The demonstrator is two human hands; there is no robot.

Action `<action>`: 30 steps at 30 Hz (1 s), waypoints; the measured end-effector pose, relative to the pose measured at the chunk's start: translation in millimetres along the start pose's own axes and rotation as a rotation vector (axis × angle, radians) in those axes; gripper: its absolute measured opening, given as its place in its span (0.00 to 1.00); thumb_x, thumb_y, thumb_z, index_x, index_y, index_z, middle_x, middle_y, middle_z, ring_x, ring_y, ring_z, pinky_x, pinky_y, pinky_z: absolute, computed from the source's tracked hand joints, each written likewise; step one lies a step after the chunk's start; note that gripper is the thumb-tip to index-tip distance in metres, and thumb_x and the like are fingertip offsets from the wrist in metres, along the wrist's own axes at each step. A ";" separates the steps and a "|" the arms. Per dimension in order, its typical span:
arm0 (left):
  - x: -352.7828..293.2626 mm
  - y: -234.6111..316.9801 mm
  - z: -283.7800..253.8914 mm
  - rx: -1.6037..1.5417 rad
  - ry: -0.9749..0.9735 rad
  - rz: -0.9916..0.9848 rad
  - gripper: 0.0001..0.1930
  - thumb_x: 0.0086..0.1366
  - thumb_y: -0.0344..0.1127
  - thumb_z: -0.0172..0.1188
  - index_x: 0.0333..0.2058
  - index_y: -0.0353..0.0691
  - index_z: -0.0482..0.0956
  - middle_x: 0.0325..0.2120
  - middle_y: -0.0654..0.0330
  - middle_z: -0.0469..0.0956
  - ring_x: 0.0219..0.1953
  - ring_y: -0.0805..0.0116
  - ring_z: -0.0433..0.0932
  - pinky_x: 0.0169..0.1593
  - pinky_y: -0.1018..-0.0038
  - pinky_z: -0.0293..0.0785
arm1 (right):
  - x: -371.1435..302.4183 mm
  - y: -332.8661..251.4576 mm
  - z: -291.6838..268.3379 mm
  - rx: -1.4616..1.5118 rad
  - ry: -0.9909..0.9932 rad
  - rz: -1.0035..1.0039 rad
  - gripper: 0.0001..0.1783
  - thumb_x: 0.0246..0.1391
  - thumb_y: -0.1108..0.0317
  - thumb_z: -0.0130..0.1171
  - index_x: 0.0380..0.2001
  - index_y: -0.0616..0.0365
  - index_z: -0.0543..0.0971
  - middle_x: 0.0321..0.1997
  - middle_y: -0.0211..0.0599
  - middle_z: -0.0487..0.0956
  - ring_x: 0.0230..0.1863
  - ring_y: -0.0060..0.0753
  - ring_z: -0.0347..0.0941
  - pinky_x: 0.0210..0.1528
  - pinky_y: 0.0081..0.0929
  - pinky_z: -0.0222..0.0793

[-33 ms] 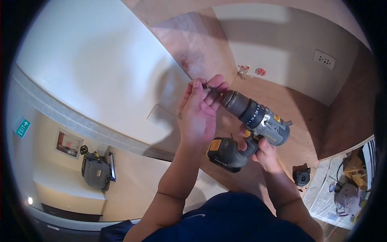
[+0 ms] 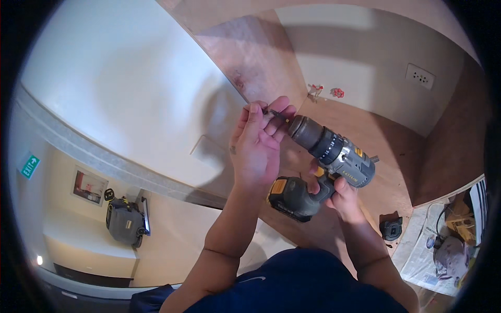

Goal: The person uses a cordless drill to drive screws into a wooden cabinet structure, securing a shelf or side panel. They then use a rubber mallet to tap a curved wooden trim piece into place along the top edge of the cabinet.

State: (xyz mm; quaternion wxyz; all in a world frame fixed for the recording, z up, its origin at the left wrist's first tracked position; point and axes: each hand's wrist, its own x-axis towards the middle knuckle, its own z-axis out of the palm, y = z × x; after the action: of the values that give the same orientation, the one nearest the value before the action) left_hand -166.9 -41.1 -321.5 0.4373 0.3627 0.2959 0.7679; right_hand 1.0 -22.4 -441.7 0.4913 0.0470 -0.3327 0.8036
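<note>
A black and grey cordless drill lies tilted across the middle of the view, its chuck towards the upper left. My right hand is wrapped round its handle, above the black and yellow battery pack. From the chuck a thin dark bit reaches into the fingers of my left hand. That hand is closed, thumb and forefinger pinched at the bit's far end, palm partly turned up. Whether a small screw sits at the tip is hidden by the fingers.
A white panel stands at the left. Beyond the drill is a wooden recess with two red valve handles and a wall socket. A black tape measure lies at the right, near a cluttered sheet.
The drill has turned very slightly in my right hand. Otherwise both hands look the same.
</note>
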 end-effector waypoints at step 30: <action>146.5 51.7 -78.7 0.378 0.036 0.135 0.12 0.78 0.39 0.51 0.43 0.34 0.75 0.44 0.46 0.84 0.44 0.60 0.85 0.50 0.68 0.82 | 158.1 81.1 19.7 0.088 -0.001 -0.055 0.34 0.67 0.43 0.57 0.63 0.58 0.70 0.47 0.44 0.81 0.29 0.29 0.79 0.31 0.23 0.76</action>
State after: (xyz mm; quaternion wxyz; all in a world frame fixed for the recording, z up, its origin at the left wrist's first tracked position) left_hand -306.7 55.1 -282.1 0.3037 0.4434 0.4177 0.7326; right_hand -151.6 62.1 -402.5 0.5104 0.0782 -0.2959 0.8037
